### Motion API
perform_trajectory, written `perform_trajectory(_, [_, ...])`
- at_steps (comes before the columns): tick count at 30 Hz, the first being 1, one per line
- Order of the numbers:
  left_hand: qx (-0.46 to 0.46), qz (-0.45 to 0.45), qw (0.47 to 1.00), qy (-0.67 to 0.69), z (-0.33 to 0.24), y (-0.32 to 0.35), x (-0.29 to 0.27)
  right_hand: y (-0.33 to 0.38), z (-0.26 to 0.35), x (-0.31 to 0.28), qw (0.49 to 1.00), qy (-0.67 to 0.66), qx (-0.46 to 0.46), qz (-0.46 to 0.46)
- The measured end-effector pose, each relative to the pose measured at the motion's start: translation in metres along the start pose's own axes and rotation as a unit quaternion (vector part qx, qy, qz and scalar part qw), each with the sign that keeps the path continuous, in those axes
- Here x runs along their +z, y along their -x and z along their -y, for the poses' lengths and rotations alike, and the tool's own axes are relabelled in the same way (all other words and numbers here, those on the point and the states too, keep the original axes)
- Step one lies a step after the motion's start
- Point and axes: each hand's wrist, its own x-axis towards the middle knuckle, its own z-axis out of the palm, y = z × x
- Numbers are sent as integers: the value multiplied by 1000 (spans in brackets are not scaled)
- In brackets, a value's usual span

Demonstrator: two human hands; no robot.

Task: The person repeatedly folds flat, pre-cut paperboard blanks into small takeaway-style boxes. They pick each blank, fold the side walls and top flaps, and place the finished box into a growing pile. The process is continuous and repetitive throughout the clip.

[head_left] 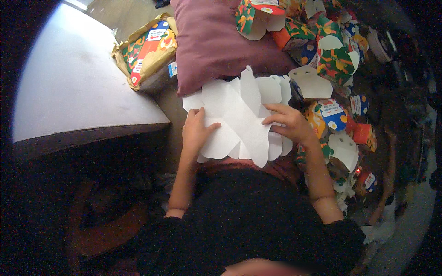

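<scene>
White, unfolded card box blanks [235, 122] lie across my lap with their plain side up, overlapping at several angles. My left hand [195, 131] rests on their left edge, its thumb spread away from the fingers over the card. From the right, my right hand [292, 123] reaches onto the card, fingers stretched out and apart, touching a long flap near the middle. Scalloped flaps stick out at the right side under that hand. Whether either hand pinches an edge is hard to see; both look open.
A mauve cushion [221, 46] lies just beyond the card. Folded, colourful card boxes [334, 66] are heaped along the right. At the far left stand a white padded surface [87, 83] and a brown-paper-wrapped pack of printed card [149, 50].
</scene>
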Motion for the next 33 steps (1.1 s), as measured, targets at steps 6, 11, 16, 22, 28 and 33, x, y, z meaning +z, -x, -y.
perform_trajectory(6, [43, -142, 986, -71, -27, 11, -14, -12, 1, 10, 943, -280, 60, -172])
perform_trajectory(11, [94, 152, 862, 474, -56, 18, -37, -22, 39, 21, 795, -529, 80, -286])
perform_trajectory(16, [-30, 245, 401, 882, -87, 49, -79, -25, 77, -18, 966, -198, -131, -103])
perform_trajectory(22, [-49, 238, 735, 633, -106, 78, -115, -21, 98, -25, 985, -57, 3, -164])
perform_trajectory(28, [-72, 284, 771, 565, -109, 72, -110, -15, 94, -5, 950, -221, 87, -204])
perform_trajectory(33, [-3, 155, 765, 625, -113, 72, -96, -12, 91, 0, 935, -251, 106, -226])
